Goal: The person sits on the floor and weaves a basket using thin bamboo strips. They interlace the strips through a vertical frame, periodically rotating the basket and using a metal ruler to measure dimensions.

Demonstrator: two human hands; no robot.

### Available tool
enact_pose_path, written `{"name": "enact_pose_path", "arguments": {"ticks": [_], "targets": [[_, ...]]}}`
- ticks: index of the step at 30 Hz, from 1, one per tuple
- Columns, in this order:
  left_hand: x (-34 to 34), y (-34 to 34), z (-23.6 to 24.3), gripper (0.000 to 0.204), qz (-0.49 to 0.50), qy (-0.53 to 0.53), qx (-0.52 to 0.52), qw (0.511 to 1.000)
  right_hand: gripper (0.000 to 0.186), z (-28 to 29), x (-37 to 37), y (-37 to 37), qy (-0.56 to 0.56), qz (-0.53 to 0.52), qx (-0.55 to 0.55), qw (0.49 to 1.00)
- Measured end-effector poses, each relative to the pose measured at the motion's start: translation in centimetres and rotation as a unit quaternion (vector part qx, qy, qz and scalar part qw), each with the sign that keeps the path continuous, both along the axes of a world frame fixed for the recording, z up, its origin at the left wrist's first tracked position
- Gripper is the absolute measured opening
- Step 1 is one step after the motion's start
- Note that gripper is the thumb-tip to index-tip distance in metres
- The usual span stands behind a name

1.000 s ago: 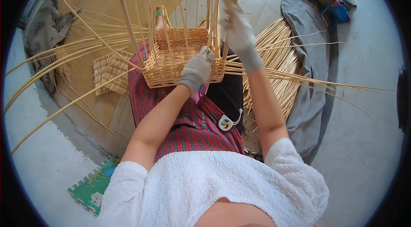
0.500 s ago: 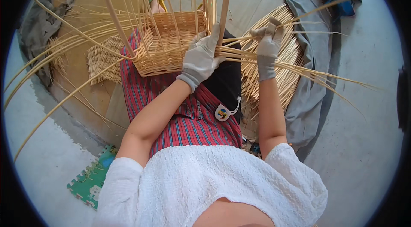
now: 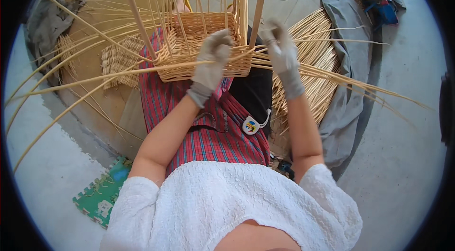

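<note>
On my lap sits a partly woven wicker basket (image 3: pixel 196 68), its thin upright stakes rising round the wall. A thick stick (image 3: pixel 136 19) stands at its left corner and another stick (image 3: pixel 259 7) at its right. My gloved left hand (image 3: pixel 211 59) is in front of the basket, fingers curled; whether they grip anything is hidden. A long wicker rod (image 3: pixel 118 74) crosses that glove and runs from the right corner out to the left. My gloved right hand (image 3: pixel 280 49) is just right of the right stick, its fingers smeared by motion. Loose weaver ends (image 3: pixel 341 77) stick out beneath it.
A heap of wicker rods (image 3: pixel 315 52) lies on grey cloth (image 3: pixel 353 85) at the right. More long rods (image 3: pixel 57 64) reach out leftward past a flat woven piece (image 3: pixel 122 59). A green foam mat (image 3: pixel 102 194) lies at lower left, and a blue object (image 3: pixel 386 12) at far right.
The rod that my right hand drew out to the right now lies leftward across the basket's front. My left hand has left the right corner, and my right hand has moved in toward the stick.
</note>
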State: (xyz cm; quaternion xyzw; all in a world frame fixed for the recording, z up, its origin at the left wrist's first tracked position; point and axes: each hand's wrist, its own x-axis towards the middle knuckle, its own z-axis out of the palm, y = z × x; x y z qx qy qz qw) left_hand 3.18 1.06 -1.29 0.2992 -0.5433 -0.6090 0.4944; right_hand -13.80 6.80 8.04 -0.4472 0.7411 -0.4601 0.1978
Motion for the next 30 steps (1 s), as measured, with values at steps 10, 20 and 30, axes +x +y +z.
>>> {"name": "enact_pose_path", "arguments": {"ticks": [10,20,30], "targets": [[-9.7,-10.6,4.7,0.060,0.000,-0.123,-0.197,0.973,0.025,-6.5,2.7,-2.0,0.278,-0.096,0.125,0.948],[8.4,-2.3,5.2,0.033,0.072,0.120,-0.138,0.980,0.029,-7.0,3.2,-1.8,0.071,-0.198,-0.087,0.974],[21.6,-8.7,-9.2,0.044,-0.098,0.313,0.338,0.882,0.051,-2.1,26.4,-12.0,-0.098,0.171,-0.005,0.980]]}}
